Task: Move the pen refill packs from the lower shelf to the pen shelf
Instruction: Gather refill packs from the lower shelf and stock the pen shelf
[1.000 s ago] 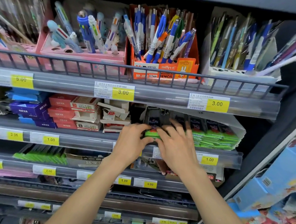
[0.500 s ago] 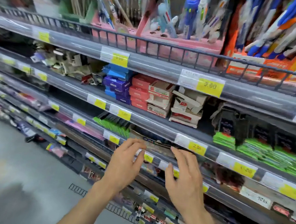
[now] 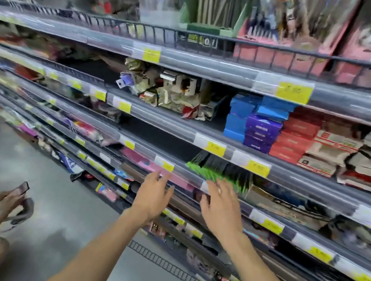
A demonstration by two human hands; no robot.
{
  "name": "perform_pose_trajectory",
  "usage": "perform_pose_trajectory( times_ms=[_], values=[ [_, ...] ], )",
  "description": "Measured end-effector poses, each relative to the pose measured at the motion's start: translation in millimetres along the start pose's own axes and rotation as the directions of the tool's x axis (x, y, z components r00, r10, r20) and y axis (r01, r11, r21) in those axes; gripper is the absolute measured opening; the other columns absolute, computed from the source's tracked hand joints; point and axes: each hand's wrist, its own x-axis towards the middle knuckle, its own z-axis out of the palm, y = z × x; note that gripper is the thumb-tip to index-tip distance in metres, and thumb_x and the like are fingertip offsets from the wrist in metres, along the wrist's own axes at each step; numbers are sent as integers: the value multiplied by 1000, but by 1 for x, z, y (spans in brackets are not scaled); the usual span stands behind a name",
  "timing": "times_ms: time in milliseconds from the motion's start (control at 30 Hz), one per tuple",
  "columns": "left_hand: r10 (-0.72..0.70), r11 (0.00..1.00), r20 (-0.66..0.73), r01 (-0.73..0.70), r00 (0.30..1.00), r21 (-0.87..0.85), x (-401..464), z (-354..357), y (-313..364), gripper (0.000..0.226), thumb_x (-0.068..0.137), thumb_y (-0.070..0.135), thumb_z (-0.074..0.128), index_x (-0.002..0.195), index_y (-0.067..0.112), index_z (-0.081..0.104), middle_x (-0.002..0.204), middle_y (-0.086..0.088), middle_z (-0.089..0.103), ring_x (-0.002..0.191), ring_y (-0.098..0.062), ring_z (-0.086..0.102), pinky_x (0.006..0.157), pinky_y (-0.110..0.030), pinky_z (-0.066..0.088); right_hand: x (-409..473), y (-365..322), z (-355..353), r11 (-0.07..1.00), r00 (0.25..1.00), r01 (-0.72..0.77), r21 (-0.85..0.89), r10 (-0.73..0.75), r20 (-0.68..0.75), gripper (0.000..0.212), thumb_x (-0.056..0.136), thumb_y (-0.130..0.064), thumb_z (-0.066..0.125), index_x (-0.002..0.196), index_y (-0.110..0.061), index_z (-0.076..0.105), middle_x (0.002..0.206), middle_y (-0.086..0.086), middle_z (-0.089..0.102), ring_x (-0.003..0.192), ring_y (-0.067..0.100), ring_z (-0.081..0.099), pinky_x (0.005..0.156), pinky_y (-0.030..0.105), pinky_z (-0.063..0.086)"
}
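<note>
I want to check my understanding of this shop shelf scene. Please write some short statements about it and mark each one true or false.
1. Both hands are empty. True: the left hand and right hand have spread fingers and hold nothing.
2. The right hand grips the green refill packs. False: it is only close to them.
3. Blue boxes stand left of the red boxes. True.
4. The price tags are white only. False: they have yellow parts.
5. Nobody else is visible. False: another person holds a phone at lower left.
</note>
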Motion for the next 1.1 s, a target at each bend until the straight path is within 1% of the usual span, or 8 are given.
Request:
perform_pose_trajectory(
  times_ms=[133, 300, 433, 700, 867, 933, 1033, 1100],
  values=[
    [60, 998, 41, -60, 997, -13, 40, -1, -13, 53, 108, 30, 52, 156, 10, 45, 161, -25, 37, 150, -39, 35, 121, -45, 36, 37, -20, 16, 992, 998, -64, -112, 66, 19, 56, 103, -36, 48, 154, -14, 41, 161, 16, 36, 151, 35, 27, 125, 49, 19],
    [203, 972, 25, -205, 979, 111, 94, 12, -15, 50, 106, 30, 54, 150, 6, 53, 147, -26, 54, 140, -43, 47, 117, -49, 36, 73, -26, 39, 962, 980, -196, -190, 197, -19, 63, 89, -33, 66, 146, -10, 52, 145, 18, 55, 131, 39, 51, 110, 55, 41],
    [285, 946, 81, -294, 955, 136, 121, 22, -9, 43, 107, 30, 46, 139, 6, 59, 127, -21, 63, 123, -43, 57, 109, -50, 41, 81, -27, 58, 942, 966, -255, -220, 260, -6, 69, 82, -32, 71, 144, -6, 54, 144, 16, 57, 127, 36, 55, 104, 51, 44],
    [103, 967, 206, -49, 973, -250, 158, 26, 22, 39, 104, 37, 53, 118, 6, 72, 119, -24, 74, 109, -44, 66, 97, -40, 48, 79, -34, 78, 926, 955, -296, -233, 290, -63, 63, 84, -27, 67, 141, -3, 55, 140, 15, 59, 128, 34, 55, 113, 52, 39],
    [17, 882, 438, 193, 899, -430, 176, 30, 29, 49, 92, 59, 67, 106, 14, 78, 114, -11, 79, 105, -31, 71, 83, -29, 51, 80, -39, 81, 922, 936, -348, -171, 332, -117, 52, 84, -17, 65, 133, -1, 58, 125, 13, 63, 116, 32, 59, 112, 47, 42],
    [20, 876, 486, 218, 874, -430, 181, 29, 29, 48, 88, 59, 74, 114, 19, 78, 126, -7, 76, 117, -26, 69, 88, -25, 49, 80, -39, 80, 924, 929, -361, -127, 343, -142, 57, 85, -12, 63, 139, 0, 52, 130, 13, 59, 118, 31, 56, 111, 44, 43],
    [43, 848, 493, 230, 869, -478, 191, 28, 30, 66, 83, 56, 81, 138, 24, 66, 149, -4, 63, 138, -27, 58, 113, -31, 45, 78, -37, 76, 907, 906, -414, -76, 403, -131, 64, 90, -8, 61, 150, -2, 40, 140, 12, 52, 126, 30, 51, 109, 39, 45],
    [80, 868, 530, 202, 844, -453, 194, 28, 34, 72, 84, 59, 79, 146, 27, 59, 154, -2, 58, 141, -27, 54, 116, -32, 43, 77, -38, 72, 889, 889, -454, -60, 448, -94, 63, 94, -9, 57, 153, -5, 35, 144, 10, 49, 131, 28, 49, 108, 36, 44]
  ],
)
